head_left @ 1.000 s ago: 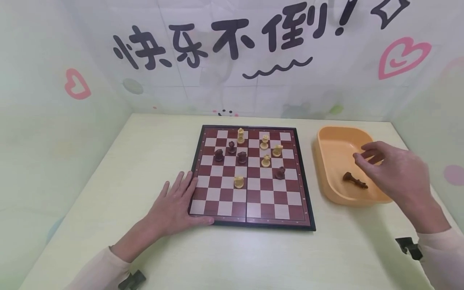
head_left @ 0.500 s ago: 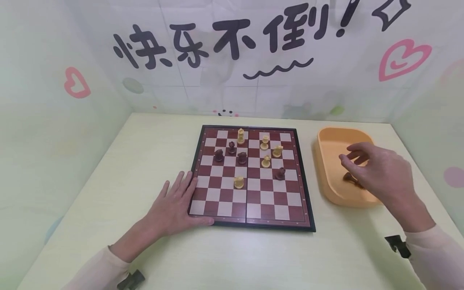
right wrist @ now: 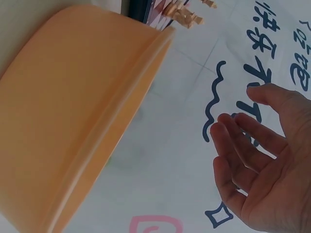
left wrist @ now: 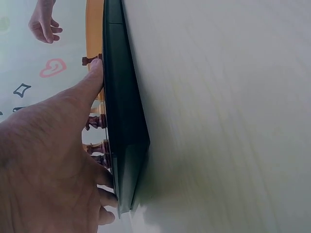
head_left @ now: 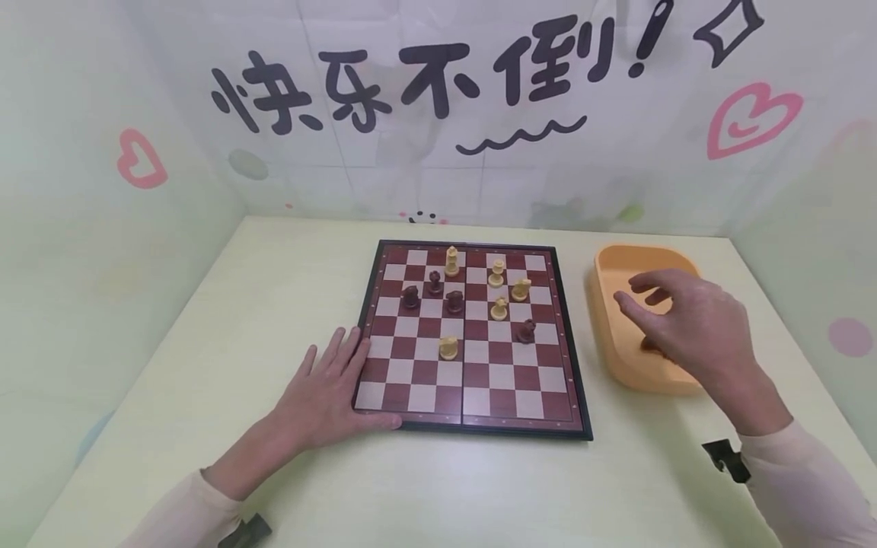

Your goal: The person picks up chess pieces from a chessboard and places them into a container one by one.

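Note:
A chessboard (head_left: 473, 380) lies in the middle of the table with several dark and cream pieces on its far half. My left hand (head_left: 327, 388) lies flat on the table, its fingers and thumb pressed against the board's near-left corner (left wrist: 121, 160). My right hand (head_left: 674, 323) hovers over the orange tub (head_left: 623, 262), fingers loosely spread and holding nothing. The right wrist view shows the empty palm (right wrist: 262, 165) beside the tub wall (right wrist: 73, 121). A dark piece in the tub is mostly hidden behind that hand.
The pale table (head_left: 226, 320) is walled by a printed backdrop on three sides. A dark piece (head_left: 526, 330) and a cream piece (head_left: 448, 347) stand nearest the board's middle. Black wrist mounts (head_left: 726, 459) sit by both sleeves.
My right hand has moved left across the tub toward the board, now covering the dark piece lying in it. The left hand has stayed on the board's corner.

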Demonstrator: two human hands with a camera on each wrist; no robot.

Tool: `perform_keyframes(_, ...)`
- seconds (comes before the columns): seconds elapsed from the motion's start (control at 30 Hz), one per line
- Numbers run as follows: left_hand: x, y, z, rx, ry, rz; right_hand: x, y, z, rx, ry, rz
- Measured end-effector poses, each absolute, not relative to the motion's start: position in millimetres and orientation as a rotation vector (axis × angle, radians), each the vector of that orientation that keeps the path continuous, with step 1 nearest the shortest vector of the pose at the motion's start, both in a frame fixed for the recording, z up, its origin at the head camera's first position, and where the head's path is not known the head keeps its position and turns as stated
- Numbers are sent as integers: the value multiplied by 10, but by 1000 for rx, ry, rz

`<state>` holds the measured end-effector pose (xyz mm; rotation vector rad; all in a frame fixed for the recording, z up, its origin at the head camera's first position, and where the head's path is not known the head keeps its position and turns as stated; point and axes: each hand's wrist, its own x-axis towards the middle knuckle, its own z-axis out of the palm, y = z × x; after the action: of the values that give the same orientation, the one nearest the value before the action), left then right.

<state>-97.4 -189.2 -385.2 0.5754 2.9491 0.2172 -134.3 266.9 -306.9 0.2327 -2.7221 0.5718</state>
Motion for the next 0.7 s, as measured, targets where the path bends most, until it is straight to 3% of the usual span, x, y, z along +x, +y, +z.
perform_keyframes(0.7,-992,-1885,-3855,585,2954,230,-1414,2324,-3244,458,-2706,392)
